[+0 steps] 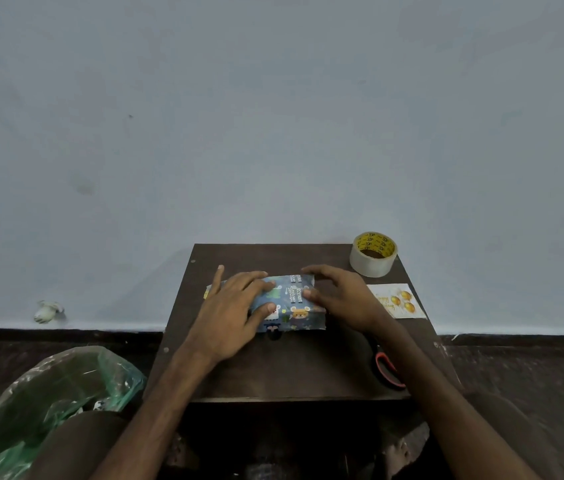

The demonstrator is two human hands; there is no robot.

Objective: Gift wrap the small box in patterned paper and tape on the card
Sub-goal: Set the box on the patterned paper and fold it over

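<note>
A small box (292,303) covered in blue patterned paper with cartoon animals lies in the middle of the dark brown table (284,368). My left hand (235,306) lies flat over its left half, fingers straight and spread, thumb on the front edge. My right hand (339,294) rests at the box's right end, fingers lightly bent and touching the paper. A white card (396,301) with gold balloons lies flat on the table to the right of the box. A roll of clear tape (373,254) stands at the table's back right corner.
Scissors with red handles (386,370) lie by the table's right front edge, partly under my right forearm. A bin lined with a green plastic bag (55,400) stands on the floor at the left. A pale wall runs behind the table.
</note>
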